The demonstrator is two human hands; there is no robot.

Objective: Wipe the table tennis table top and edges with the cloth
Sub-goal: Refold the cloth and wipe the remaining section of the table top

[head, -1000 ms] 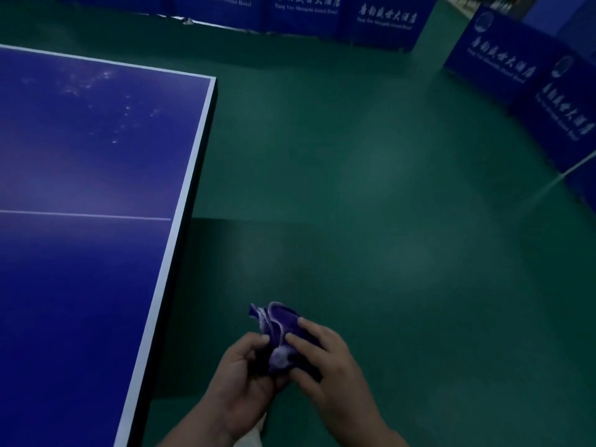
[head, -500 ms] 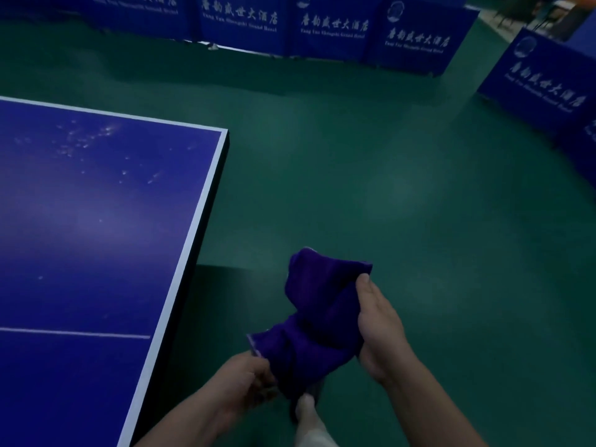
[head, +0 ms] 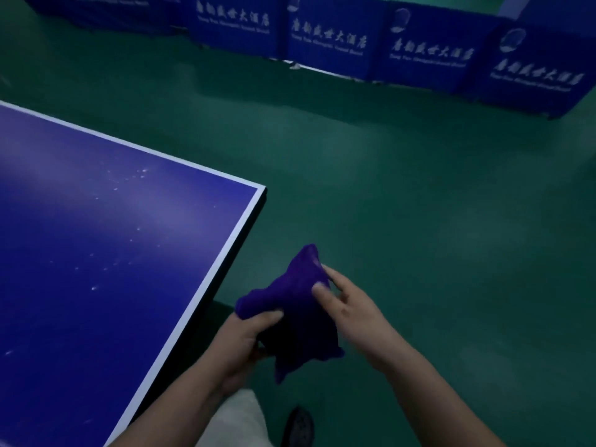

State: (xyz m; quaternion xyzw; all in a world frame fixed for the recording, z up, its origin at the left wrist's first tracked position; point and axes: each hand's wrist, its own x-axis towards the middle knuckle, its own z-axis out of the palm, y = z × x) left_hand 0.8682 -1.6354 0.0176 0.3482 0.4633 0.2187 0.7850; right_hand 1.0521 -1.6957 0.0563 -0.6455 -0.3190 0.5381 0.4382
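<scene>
the table (head: 96, 253) fills the left, its corner (head: 263, 188) pointing right. just right of its near edge, off the top and above the floor (head: 419, 221), both hands hold the cloth (head: 296, 311) — left hand (head: 248, 337) at its left end, right hand (head: 348, 304) on its right side. barriers (head: 419, 46) line the far side — a shoe (head: 298, 425) below the cloth.

Dim bluish light, soft sheen on table top (head: 96, 237), slight blur, wide-angle edge bend
</scene>
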